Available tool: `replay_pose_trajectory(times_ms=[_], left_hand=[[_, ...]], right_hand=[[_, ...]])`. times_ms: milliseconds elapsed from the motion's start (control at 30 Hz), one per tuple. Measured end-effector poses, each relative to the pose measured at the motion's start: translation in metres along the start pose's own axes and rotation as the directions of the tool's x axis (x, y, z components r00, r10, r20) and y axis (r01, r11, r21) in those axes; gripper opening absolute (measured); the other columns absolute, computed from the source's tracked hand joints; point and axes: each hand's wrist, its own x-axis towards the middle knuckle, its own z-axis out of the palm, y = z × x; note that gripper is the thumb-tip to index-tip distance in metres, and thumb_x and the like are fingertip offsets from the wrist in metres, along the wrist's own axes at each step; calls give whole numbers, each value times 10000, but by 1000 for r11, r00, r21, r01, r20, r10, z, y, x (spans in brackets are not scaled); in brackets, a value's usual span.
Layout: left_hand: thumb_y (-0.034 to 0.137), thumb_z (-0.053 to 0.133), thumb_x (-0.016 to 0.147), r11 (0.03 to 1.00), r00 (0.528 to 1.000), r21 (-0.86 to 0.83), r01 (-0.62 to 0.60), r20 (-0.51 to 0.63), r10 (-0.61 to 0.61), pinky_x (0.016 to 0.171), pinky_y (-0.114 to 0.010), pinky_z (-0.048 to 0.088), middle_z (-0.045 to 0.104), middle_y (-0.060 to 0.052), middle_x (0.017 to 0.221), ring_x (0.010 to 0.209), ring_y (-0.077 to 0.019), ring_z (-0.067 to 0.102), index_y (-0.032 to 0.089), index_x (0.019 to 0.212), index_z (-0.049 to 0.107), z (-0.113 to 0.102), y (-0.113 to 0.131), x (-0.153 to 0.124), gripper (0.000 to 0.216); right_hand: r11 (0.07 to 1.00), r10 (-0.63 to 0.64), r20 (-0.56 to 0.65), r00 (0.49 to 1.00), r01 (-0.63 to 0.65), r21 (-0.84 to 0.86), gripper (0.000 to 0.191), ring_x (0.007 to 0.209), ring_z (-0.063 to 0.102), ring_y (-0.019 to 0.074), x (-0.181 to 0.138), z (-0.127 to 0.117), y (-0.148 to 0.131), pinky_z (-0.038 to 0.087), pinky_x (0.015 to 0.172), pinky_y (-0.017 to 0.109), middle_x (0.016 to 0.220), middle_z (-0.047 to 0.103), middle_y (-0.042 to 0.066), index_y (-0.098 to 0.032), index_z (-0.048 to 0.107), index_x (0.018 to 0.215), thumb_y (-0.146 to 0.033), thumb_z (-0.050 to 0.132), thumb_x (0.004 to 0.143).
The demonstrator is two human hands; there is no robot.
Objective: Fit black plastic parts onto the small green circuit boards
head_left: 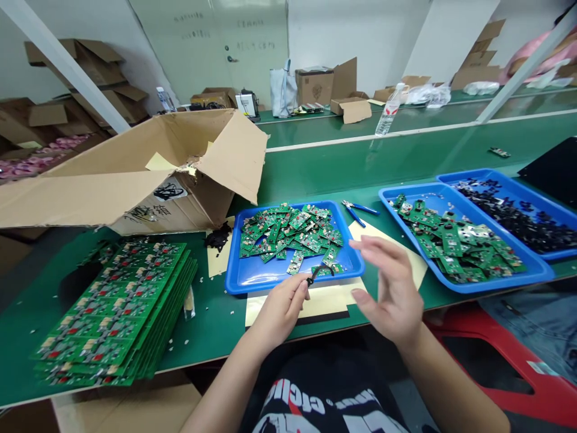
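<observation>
My left hand (pixel 282 307) pinches a thin, curved black piece (pixel 325 269), which looks like a short cable or strip; its exact kind is too small to tell. The piece sticks out over the front rim of a blue tray (pixel 256 282) piled with small green circuit boards (pixel 297 231). To the right, my right hand (pixel 392 288) is raised with its fingers apart and holds nothing. Beneath both hands lies pale yellow paper (pixel 315 307) with a black edge. Side cutters (pixel 358 210) with blue handles rest behind the tray's right corner.
Stacked board panels (pixel 112 307) stand at left, before an open carton (pixel 180 180). At right are a second blue tray (pixel 491 282) of boards and a tray (pixel 518 210) of black parts. A water bottle (pixel 388 113) stands behind. A red stool (pixel 491 361) is at lower right.
</observation>
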Motion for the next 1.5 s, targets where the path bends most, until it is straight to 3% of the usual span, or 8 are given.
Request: replay_pose_trajectory(times_ms=[100,167,333,533,667,900,1267,1500], left_hand=[[274,338,924,980,989,134,-144,-11,147,742,-280,459,583,-59,912,816,-156,559,226,1259,477,-8,1,-4,366],[232,388,913,950,966,183,-254,5,257,800,-295,462,572,-66,978,894,-160,553,246,1301,433,-12,4,-7,391],[150,522,853,828,858,300,-473,-58,510,811,-299,498,571,-71,1030,941,-157,560,247,1296,416,-12,7,-10,466],[79,588,793,626,643,556,-547,-200,739,872,-399,516,529,-84,1120,1022,-197,561,239,1214,490,-11,5,-9,461],[30,643,731,587,558,598,-546,-263,787,881,-434,518,517,-52,998,1004,-203,564,211,1172,535,-14,5,-8,489],[21,644,724,551,522,652,-521,-268,810,846,-433,524,540,-44,937,978,-211,580,206,1143,551,-14,8,-8,468],[32,704,670,533,470,708,-464,-313,825,765,-350,544,583,-46,890,915,-202,601,168,1055,596,-17,7,-5,422],[78,707,694,557,489,718,-417,-339,803,685,-267,539,623,-55,918,822,-157,621,195,1097,585,-15,6,-5,437]], right_hand=[[962,172,-106,979,-144,234,359,1075,543,264,3,-8,10,424,956,517,1191,498,110,-246,484,1204,-322,522,855],[879,329,-57,943,-283,383,316,1024,580,233,4,-8,19,436,947,481,1121,565,90,-240,508,1171,-350,493,875],[606,536,343,771,-634,480,316,903,623,179,5,5,24,488,865,383,951,639,58,-212,564,1082,-427,517,856],[320,469,734,492,-869,378,327,607,626,130,5,15,-2,514,650,310,626,596,-24,-146,539,1060,-348,593,809],[270,465,714,523,-852,448,339,597,623,122,1,17,-10,508,658,314,620,586,-39,-148,527,1070,-305,620,784],[184,468,695,546,-829,528,285,658,631,116,-6,25,-13,509,716,318,699,580,-25,-160,546,1008,-339,620,798],[289,611,550,569,-808,514,226,669,592,105,-10,27,-17,505,662,264,692,600,-10,-176,641,897,-327,678,735],[338,645,492,585,-796,503,218,611,579,106,-8,27,-19,501,606,262,656,597,-13,-172,641,861,-332,684,720]])
